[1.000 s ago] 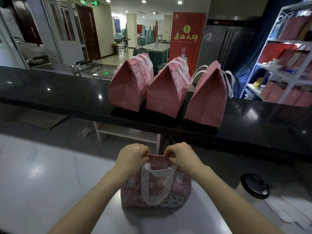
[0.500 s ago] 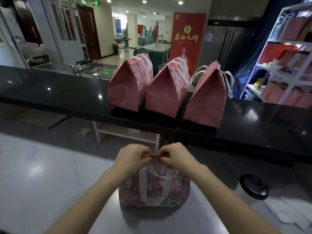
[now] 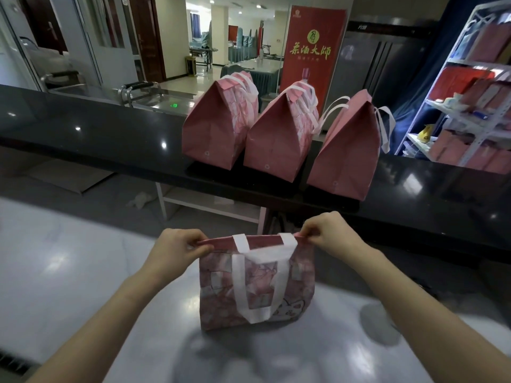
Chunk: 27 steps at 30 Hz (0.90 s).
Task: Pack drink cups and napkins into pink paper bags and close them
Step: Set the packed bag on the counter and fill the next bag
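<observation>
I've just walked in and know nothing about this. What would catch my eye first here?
Probably the two bare hands, left hand and right hand, pinching the top corners of a patterned pink bag on the pale near counter. Behind it, three closed pink bags stand in a row on the black ledge, before a red banner.

Only readable text is on the red standing banner behind the counter: gold Chinese characters, looks like 茶油大師, under a round gold logo. There's a smaller line beneath it but it's too blurry to make out.
</observation>
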### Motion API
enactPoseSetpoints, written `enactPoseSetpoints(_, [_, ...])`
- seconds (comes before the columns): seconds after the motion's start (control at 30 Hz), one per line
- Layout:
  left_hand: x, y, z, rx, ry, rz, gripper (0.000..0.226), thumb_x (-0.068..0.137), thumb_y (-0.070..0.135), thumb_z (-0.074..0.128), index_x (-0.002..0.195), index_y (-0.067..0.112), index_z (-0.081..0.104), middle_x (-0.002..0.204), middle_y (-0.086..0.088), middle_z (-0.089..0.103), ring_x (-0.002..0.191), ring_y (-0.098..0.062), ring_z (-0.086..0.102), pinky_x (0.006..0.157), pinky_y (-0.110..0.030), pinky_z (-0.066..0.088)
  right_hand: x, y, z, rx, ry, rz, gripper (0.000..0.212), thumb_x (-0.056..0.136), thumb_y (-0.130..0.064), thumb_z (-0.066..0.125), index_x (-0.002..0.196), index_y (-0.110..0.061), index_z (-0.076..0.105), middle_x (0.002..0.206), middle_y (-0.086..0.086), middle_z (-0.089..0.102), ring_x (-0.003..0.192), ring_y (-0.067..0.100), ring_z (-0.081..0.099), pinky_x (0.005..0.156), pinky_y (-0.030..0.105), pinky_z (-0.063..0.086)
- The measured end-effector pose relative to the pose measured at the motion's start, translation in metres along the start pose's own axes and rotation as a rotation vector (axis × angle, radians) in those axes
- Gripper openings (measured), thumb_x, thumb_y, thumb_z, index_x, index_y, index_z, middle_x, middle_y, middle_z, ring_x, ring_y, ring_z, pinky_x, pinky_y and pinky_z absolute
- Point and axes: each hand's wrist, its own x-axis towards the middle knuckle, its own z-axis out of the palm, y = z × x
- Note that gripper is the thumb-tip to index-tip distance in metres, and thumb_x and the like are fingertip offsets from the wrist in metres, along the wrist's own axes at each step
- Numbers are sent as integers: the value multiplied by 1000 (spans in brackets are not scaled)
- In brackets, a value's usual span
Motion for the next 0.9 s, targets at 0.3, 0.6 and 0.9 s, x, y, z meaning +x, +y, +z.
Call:
enactPoseSetpoints(0.3, [-38,-4,11,-431,-140,26,22,65,43,85,83,39,74,83,17,72,83,-2,67,77,-16,48,4,-9,41,264,243,209,38,88,-21,65,123,-33,60,122,-8,64,111,13,59,98,34,49])
enactPoseSetpoints(0.6, [-56,-65,46,-475,-463,-51,76,55,37,89,114,64,50,117,33,55,110,12,51,90,-22,43,-80,-7,80,256,285,365,42,86,-18,69,122,-29,51,121,-6,58,113,11,56,92,28,46])
enactPoseSetpoints(0.9, [-81,-72,89,-485,-319,-145,80,66,18,86,135,27,48,124,4,58,97,-15,64,77,-29,54,-139,-38,141,385,-112,495,68,81,-18,70,140,-34,41,130,-13,45,113,16,57,84,21,50])
